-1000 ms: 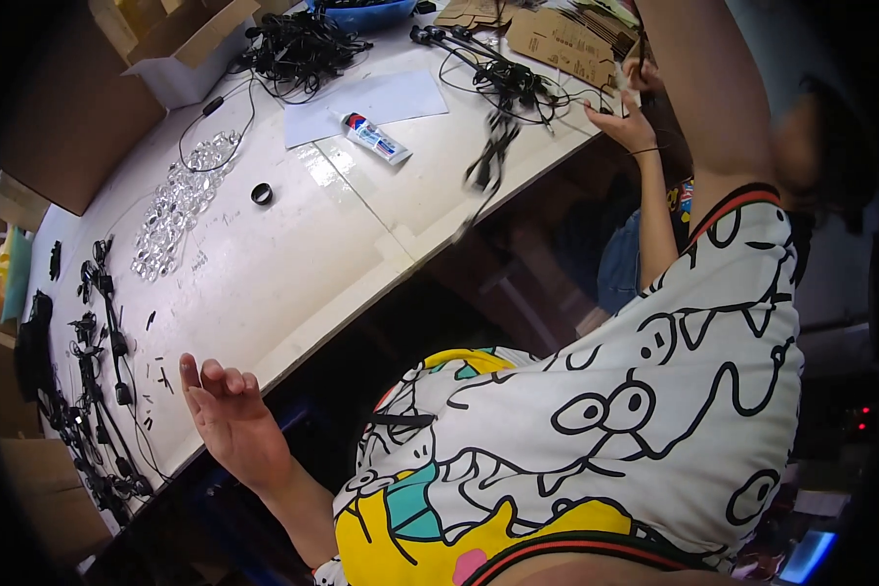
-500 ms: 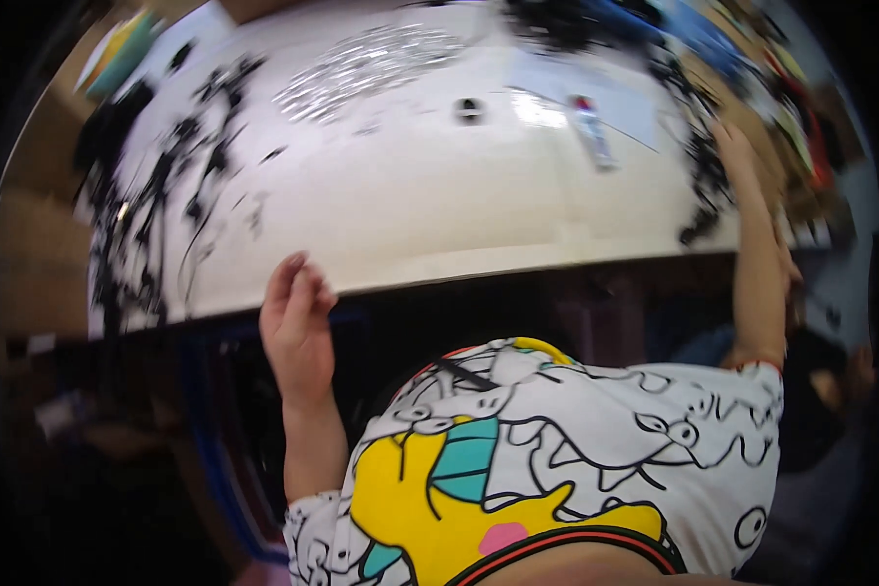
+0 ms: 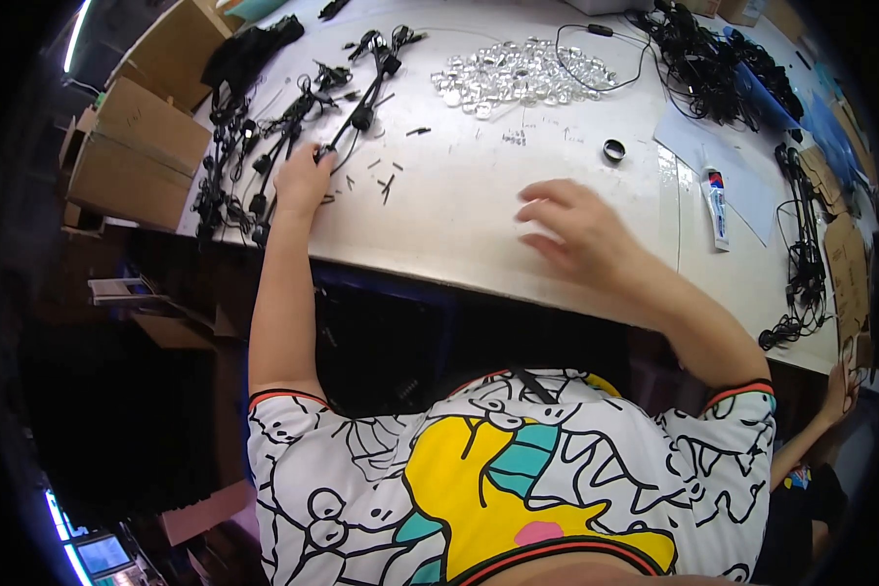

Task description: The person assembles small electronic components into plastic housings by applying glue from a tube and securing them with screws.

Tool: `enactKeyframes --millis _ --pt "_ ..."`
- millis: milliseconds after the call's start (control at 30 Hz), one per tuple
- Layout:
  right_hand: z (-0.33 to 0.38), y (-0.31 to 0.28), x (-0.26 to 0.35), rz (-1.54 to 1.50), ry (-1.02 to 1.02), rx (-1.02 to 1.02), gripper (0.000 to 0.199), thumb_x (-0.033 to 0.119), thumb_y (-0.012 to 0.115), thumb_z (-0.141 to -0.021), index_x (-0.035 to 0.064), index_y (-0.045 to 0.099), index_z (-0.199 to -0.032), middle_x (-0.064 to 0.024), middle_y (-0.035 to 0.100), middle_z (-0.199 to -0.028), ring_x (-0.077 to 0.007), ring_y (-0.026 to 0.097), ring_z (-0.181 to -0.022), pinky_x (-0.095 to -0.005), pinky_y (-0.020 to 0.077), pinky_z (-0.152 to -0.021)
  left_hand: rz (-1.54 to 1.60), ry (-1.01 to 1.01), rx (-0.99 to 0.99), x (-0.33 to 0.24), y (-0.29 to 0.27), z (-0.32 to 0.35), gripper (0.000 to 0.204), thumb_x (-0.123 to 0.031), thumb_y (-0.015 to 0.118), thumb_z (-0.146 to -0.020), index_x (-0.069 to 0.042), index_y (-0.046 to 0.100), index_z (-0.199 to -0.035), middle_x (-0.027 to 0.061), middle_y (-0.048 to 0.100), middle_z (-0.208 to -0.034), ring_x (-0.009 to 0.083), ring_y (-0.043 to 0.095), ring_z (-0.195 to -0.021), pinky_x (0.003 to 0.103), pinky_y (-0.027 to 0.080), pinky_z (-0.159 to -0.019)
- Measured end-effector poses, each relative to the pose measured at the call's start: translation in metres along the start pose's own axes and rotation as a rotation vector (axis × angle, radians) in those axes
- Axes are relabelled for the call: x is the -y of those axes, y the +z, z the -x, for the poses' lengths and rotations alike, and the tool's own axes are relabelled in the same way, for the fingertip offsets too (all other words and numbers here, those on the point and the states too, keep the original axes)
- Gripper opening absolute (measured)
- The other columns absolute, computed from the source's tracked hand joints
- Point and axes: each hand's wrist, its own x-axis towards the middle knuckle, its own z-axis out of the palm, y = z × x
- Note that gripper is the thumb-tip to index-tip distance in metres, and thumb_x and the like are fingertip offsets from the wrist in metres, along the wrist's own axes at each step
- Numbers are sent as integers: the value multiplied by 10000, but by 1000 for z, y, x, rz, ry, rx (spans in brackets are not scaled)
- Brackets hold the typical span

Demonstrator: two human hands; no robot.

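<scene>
Cables (image 3: 293, 137), black and tangled, lie at the white table's (image 3: 479, 225) left edge, where the left hand (image 3: 303, 181) curls onto one, while the right hand (image 3: 581, 234) hovers open and empty mid-table, near a white tube (image 3: 716, 200) on paper, with brown cardboard boxes (image 3: 132, 146) beside the table.

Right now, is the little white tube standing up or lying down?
Lying down. The white tube lies flat on the white table, lengthwise beside a sheet of paper.

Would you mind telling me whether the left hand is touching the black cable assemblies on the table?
Touching: the head view shows the left hand resting its fingertips on a black cable assembly.
</scene>
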Motion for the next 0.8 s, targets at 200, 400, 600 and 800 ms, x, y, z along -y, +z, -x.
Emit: enactKeyframes --millis 200,400,600,800 --pt "11 -7 -19 -110 5 28 109 22 593 -709 63 571 -807 -62 577 -900 -229 540 -868 -336 432 -753 405 -269 212 27 -2 -30 372 -312 589 -746 -1 577 -950 88 592 -756 197 575 -574 284 442 -540" --pt "9 -14 -16 -171 107 32 141 -24 596 -693 33 578 -820 -78 570 -898 -245 542 -842 -309 446 -722 1183 -427 193 4 -47 -37 166 -222 506 -845 -64 488 -795 29 486 -628 77 346 -404 201 271 -369" --pt "7 -11 -16 -163 120 -7 155 -45 588 -703 24 574 -840 -87 562 -909 -228 548 -856 -291 463 -723 1682 -110 -46 16 -96 -3 287 -313 480 -861 -27 473 -885 52 462 -684 114 333 -492 213 295 -467" --pt "9 -3 -19 -258 257 -6 178 -70 571 -735 24 586 -884 -85 563 -933 -188 554 -898 -247 453 -748 1791 169 -197 39 -140 29 366 -371 524 -823 -26 474 -935 66 466 -762 112 319 -530 239 290 -539"
